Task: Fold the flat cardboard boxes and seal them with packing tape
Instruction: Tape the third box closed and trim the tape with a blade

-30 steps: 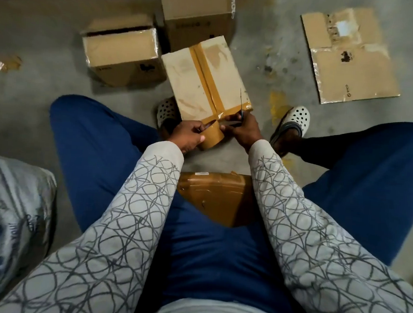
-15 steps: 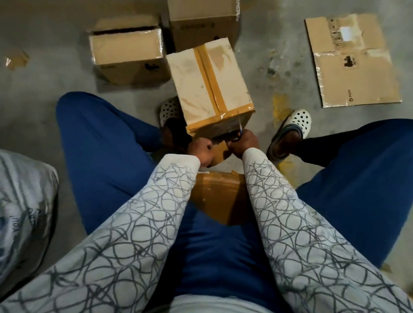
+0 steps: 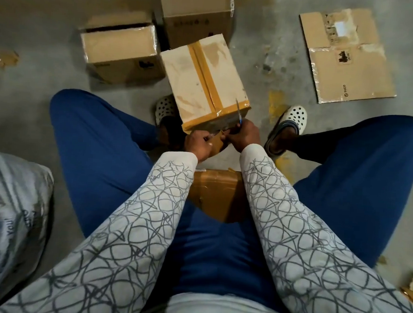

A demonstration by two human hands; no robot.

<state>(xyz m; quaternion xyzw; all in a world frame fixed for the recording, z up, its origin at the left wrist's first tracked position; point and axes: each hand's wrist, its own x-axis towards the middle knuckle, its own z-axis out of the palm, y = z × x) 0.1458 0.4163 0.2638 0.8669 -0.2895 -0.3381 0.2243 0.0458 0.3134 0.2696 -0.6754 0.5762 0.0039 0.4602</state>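
a folded tan cardboard box (image 3: 201, 82) stands on the grey concrete floor (image 3: 38, 34) between the seated person's two white perforated clogs (image 3: 291, 120). a strip of brown packing tape (image 3: 204, 68) runs along its top seam and another along its near edge. just near of that edge, the left hand (image 3: 197, 143) curls round a brown roll of tape (image 3: 215, 143). the right hand (image 3: 243, 134) grips thin blue-handled scissors (image 3: 237, 113), blade upright against the box's near right corner. a flat cardboard sheet (image 3: 346, 61) lies far right. an open small carton (image 3: 120, 50) sits far left.
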